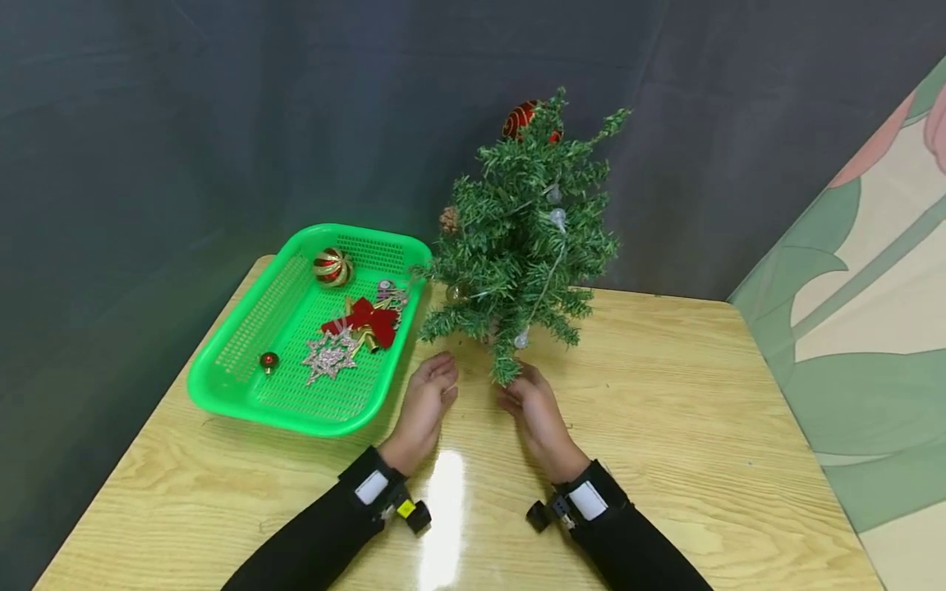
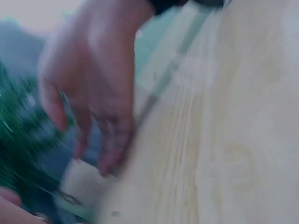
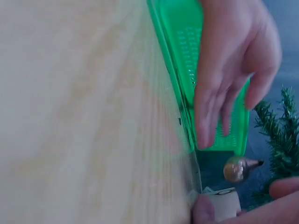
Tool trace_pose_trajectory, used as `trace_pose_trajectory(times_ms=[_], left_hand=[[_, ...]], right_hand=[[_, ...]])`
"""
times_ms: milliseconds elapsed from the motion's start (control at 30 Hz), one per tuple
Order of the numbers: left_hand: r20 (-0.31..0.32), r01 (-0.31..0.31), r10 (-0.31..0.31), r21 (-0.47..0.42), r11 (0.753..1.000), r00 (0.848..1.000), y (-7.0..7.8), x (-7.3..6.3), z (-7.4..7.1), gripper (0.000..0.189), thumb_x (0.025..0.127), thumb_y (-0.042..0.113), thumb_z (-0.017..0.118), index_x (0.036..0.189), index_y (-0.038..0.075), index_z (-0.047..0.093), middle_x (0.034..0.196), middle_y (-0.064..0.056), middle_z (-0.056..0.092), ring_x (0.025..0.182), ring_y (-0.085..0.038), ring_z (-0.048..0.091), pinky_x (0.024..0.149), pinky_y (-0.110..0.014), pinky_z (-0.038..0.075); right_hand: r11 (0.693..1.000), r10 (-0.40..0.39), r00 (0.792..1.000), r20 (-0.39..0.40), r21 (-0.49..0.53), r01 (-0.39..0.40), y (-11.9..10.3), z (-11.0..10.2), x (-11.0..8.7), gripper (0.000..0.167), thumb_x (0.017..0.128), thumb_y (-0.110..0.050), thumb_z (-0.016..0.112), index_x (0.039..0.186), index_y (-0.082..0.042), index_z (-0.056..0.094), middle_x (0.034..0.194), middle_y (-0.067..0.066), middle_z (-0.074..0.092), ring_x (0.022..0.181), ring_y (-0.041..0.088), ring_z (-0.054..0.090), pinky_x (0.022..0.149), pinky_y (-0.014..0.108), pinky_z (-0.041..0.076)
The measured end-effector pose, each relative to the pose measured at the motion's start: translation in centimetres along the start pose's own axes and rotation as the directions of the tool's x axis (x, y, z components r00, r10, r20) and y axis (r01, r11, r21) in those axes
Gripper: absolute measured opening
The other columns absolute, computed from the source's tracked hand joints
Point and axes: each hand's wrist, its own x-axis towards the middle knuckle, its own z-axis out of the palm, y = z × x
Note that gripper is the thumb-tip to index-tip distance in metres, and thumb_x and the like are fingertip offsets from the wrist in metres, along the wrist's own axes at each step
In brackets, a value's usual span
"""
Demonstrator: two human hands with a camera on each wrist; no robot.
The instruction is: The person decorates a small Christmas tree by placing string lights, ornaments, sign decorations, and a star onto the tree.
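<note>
A small artificial Christmas tree (image 1: 517, 238) stands on the table, hung with clear light bulbs (image 1: 557, 218), a pine cone (image 1: 449, 219) and a red ball with gold swirls (image 1: 520, 120) near its top. Its pale base (image 3: 225, 204) shows in the right wrist view, with a clear bulb (image 3: 235, 169) hanging above it. My left hand (image 1: 426, 404) is at the tree's front left, fingers loosely bent and holding nothing. Opposite it, my right hand (image 1: 542, 419) reaches under the lowest front branch, which hides some fingertips. Both palms face inward, with a gap between the hands.
Left of the tree, a green plastic basket (image 1: 284, 423) holds a striped red-and-gold ball (image 1: 332, 268), a small red ball (image 1: 269, 362), a silver snowflake (image 1: 329, 356) and a red bow (image 1: 378, 322). Dark cloth (image 1: 185, 123) hangs behind the wooden table (image 1: 702, 427); floral fabric (image 1: 872, 345) is at right.
</note>
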Motion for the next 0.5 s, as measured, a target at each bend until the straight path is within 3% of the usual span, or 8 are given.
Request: trace_pose_trajectory(times_ms=[67, 133, 167, 233, 267, 333, 367, 500], left_hand=[[0.134, -0.022, -0.004, 0.192, 0.981, 0.991, 1.9, -2.5, -0.6, 0.047, 0.102, 0.002, 0.046, 0.147, -0.010, 0.041, 0.152, -0.031, 0.042, 0.139, -0.047, 0.045, 0.113, -0.058, 0.041], [0.241, -0.175, 0.072, 0.440, 0.881, 0.968, 3.8, -4.8, -1.3, 0.037, 0.099, 0.004, 0.052, 0.136, -0.002, 0.057, 0.141, -0.023, 0.057, 0.125, -0.039, 0.059, 0.103, -0.050, 0.051], [0.309, -0.315, 0.161, 0.552, 0.772, 0.937, 4.9, -5.7, -1.8, 0.031, 0.097, 0.004, 0.056, 0.128, 0.001, 0.063, 0.132, -0.019, 0.063, 0.110, -0.031, 0.065, 0.092, -0.041, 0.056], [0.399, -0.507, 0.319, 0.737, 0.447, 0.860, 7.4, -7.0, -2.9, 0.023, 0.093, 0.002, 0.060, 0.113, 0.006, 0.071, 0.115, -0.010, 0.069, 0.087, -0.019, 0.066, 0.070, -0.029, 0.056], [0.411, -0.529, 0.381, 0.798, 0.288, 0.828, 8.8, -7.3, -3.6, 0.020, 0.092, 0.001, 0.061, 0.108, 0.007, 0.072, 0.109, -0.007, 0.069, 0.083, -0.015, 0.064, 0.065, -0.027, 0.054], [0.403, -0.469, 0.425, 0.881, 0.058, 0.811, 11.9, -7.0, -5.3, 0.019, 0.092, 0.000, 0.060, 0.105, 0.007, 0.072, 0.102, -0.006, 0.068, 0.075, -0.014, 0.059, 0.055, -0.027, 0.047], [0.402, -0.432, 0.384, 0.902, -0.010, 0.831, 13.4, -6.4, -6.4, 0.020, 0.092, 0.001, 0.059, 0.108, 0.004, 0.071, 0.101, -0.010, 0.068, 0.073, -0.017, 0.058, 0.054, -0.029, 0.046], [0.261, -0.260, -0.011, 0.955, -0.140, 0.965, 18.2, -3.0, -11.3, 0.030, 0.098, 0.004, 0.058, 0.127, -0.003, 0.064, 0.113, -0.021, 0.064, 0.090, -0.030, 0.060, 0.063, -0.037, 0.045]], right_hand=[[0.993, 0.055, 0.995, 0.082, -0.109, -0.046, 0.0, 0.3, -0.5, 0.048, 0.099, -0.005, 0.043, 0.145, 0.008, 0.040, 0.132, 0.018, 0.052, 0.110, 0.023, 0.059, 0.096, 0.038, 0.050], [0.960, 0.099, 0.973, 0.208, -0.279, -0.038, 0.0, 0.7, -1.2, 0.039, 0.100, -0.008, 0.046, 0.137, 0.007, 0.050, 0.124, 0.017, 0.057, 0.102, 0.020, 0.061, 0.086, 0.034, 0.052], [0.931, 0.114, 0.952, 0.285, -0.364, -0.002, -0.1, 1.0, -1.6, 0.036, 0.101, -0.009, 0.047, 0.133, 0.006, 0.054, 0.122, 0.017, 0.060, 0.100, 0.021, 0.062, 0.084, 0.034, 0.053], [0.845, 0.137, 0.889, 0.437, -0.520, 0.125, -0.6, 1.8, -2.7, 0.029, 0.105, -0.014, 0.047, 0.125, 0.001, 0.061, 0.117, 0.015, 0.064, 0.098, 0.022, 0.064, 0.082, 0.034, 0.054], [0.793, 0.148, 0.854, 0.499, -0.576, 0.199, -0.9, 2.2, -3.1, 0.027, 0.107, -0.017, 0.046, 0.122, -0.002, 0.064, 0.115, 0.013, 0.067, 0.097, 0.022, 0.065, 0.081, 0.034, 0.053], [0.703, 0.169, 0.784, 0.597, -0.631, 0.329, -1.8, 3.1, -4.1, 0.026, 0.109, -0.020, 0.046, 0.117, -0.008, 0.068, 0.112, 0.009, 0.070, 0.095, 0.017, 0.065, 0.082, 0.032, 0.052], [0.665, 0.183, 0.751, 0.634, -0.643, 0.380, -2.4, 3.5, -4.5, 0.025, 0.109, -0.021, 0.047, 0.115, -0.009, 0.069, 0.110, 0.006, 0.071, 0.092, 0.013, 0.065, 0.082, 0.030, 0.052], [0.554, 0.217, 0.658, 0.721, -0.646, 0.525, -4.1, 5.0, -4.8, 0.025, 0.111, -0.021, 0.047, 0.116, -0.013, 0.070, 0.108, -0.001, 0.070, 0.084, 0.002, 0.055, 0.082, 0.023, 0.048]])
